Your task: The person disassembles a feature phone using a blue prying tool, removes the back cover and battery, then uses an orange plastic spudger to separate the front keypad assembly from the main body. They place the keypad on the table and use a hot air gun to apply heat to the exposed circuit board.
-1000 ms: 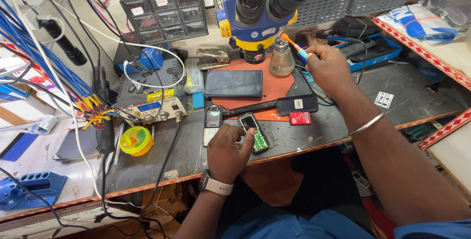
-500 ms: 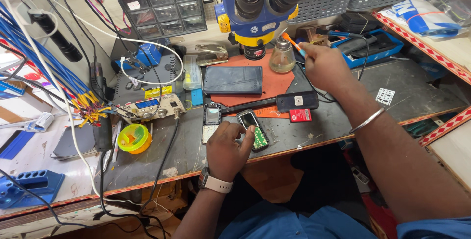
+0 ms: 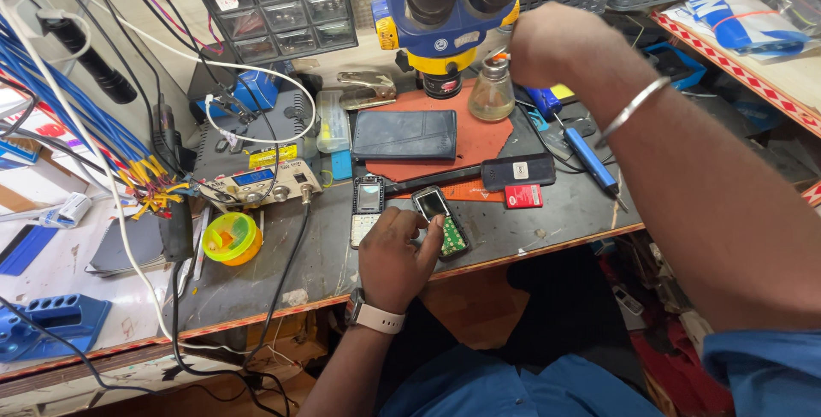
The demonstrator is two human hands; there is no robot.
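Observation:
My left hand (image 3: 395, 256) rests at the bench's front edge, its fingers gripping a small opened phone (image 3: 445, 227) with a green board showing. A second keypad phone (image 3: 368, 205) lies just to its left. My right hand (image 3: 547, 41) is raised beside the blue-and-yellow microscope (image 3: 449, 6), closed in a fist directly above a small glass bottle (image 3: 492, 92). The thin orange-tipped tool it held in the earlier frames is hidden by the fingers. A metal bangle (image 3: 631, 109) circles that wrist.
A dark slab phone (image 3: 404, 133) lies on the orange mat (image 3: 492, 139). A black-handled tool (image 3: 513, 171), a red card (image 3: 523, 196), a blue screwdriver (image 3: 590, 156), a yellow-green tub (image 3: 229, 237), a soldering station (image 3: 256, 182) and a drawer cabinet (image 3: 274, 6) crowd the bench. Cables hang at the left.
My right hand has moved left to the glass bottle under the microscope. The view has come closer. My left hand stays on the small phone.

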